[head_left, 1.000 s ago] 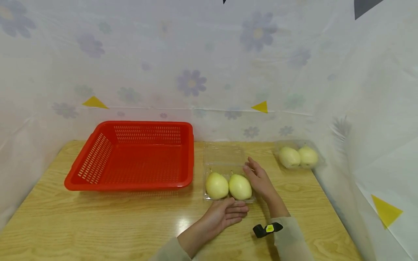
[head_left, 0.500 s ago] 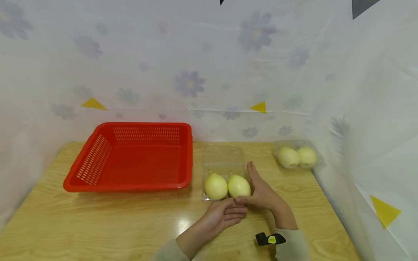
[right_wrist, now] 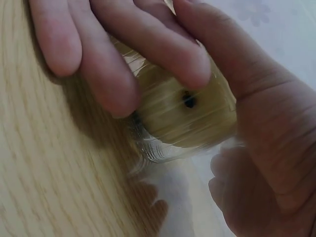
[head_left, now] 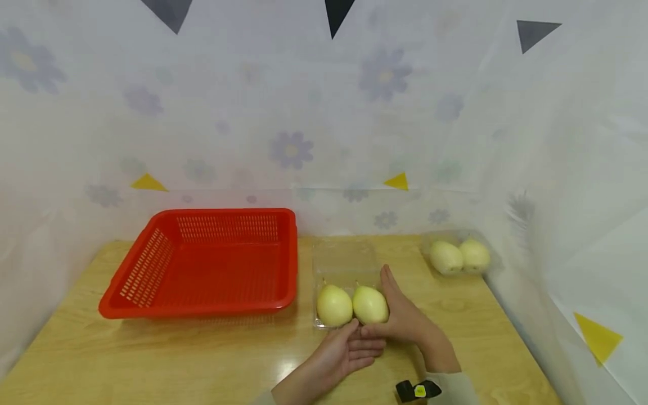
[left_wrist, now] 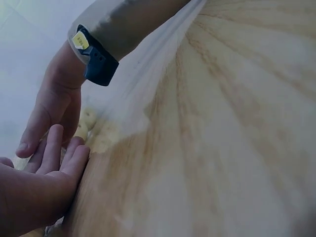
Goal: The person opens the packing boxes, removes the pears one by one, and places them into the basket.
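Observation:
Two pale yellow-green pears, the left one (head_left: 334, 305) and the right one (head_left: 370, 305), sit side by side in a clear plastic clamshell box (head_left: 319, 324). Its lid (head_left: 344, 256) lies folded back behind them. My left hand (head_left: 341, 357) is at the front of the box, fingers straight and pointing right. At the right front corner is my right hand (head_left: 405, 320), thumb along the front and straight fingers along the right side. In the right wrist view, a pear's dark blossom end (right_wrist: 188, 100) shows through the plastic, with left-hand fingers (right_wrist: 108, 89) above it.
A red plastic basket (head_left: 289, 270) with slotted sides stands left of the box. At the back right of the wooden table (head_left: 202, 360) is another clear box with two pears (head_left: 459, 256). White flowered sheeting (head_left: 243, 112) surrounds the table at the back and sides.
My right hand has come round the box's right front corner, its thumb now along the front. The left hand stays at the front. The head view has tilted up slightly.

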Demonstrator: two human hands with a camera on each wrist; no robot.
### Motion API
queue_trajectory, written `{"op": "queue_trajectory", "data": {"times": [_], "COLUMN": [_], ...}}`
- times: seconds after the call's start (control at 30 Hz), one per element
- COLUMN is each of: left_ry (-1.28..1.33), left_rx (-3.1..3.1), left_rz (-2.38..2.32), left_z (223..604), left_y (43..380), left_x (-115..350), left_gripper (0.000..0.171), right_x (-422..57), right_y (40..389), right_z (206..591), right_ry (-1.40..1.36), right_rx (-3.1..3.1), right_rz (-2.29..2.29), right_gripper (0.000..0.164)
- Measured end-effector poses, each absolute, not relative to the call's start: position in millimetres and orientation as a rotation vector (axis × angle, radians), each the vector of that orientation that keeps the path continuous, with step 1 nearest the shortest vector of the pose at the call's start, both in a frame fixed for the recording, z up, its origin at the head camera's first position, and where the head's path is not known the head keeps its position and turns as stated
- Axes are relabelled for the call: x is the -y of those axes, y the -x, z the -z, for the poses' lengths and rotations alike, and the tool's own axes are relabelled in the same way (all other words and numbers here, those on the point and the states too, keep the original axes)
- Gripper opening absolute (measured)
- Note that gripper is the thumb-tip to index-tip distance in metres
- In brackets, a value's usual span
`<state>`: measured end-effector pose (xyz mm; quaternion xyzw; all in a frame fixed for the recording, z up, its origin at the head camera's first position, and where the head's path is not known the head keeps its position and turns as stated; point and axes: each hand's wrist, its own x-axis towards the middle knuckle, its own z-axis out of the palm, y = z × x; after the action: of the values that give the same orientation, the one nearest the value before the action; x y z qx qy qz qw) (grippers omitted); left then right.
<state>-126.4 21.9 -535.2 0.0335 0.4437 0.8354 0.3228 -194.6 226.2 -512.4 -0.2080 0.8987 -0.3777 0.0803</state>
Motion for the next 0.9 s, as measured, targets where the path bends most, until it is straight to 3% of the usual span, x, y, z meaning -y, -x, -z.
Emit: {"op": "queue_trajectory", "data": {"times": [0.2, 0.4, 0.57, 0.67, 0.9], "left_ry": [-0.203, -0.648, -0.730, -0.733, -0.734], "left_rx": [-1.295, -1.744, -2.487, -2.852, -3.212], "left_rz": [-2.018, -1.899, -1.760, -1.548, -1.060], "left_z": [522.5, 480.2, 459.2, 457.9, 465.4], "left_y": [123.0, 122.7, 126.6, 129.2, 136.5], "left_x": [-21.2, -3.3, 11.7, 15.1, 12.3], "left_gripper": [0.063, 0.037, 0.021, 0.020, 0.037], "right_x": [-228.4, -228.7, -226.1, -224.6, -223.3], "right_y": [191.9, 191.9, 192.9, 192.3, 190.8], "right_z": [515.3, 513.2, 510.5, 508.5, 505.5], "right_ry": [0.617, 0.599, 0.553, 0.539, 0.558], "right_rx": [-2.705, -2.721, -2.689, -2.681, -2.699], "right_rz": [1.108, 1.095, 1.093, 1.084, 1.071], "right_gripper": [0.140, 0.135, 0.136, 0.135, 0.134]}}
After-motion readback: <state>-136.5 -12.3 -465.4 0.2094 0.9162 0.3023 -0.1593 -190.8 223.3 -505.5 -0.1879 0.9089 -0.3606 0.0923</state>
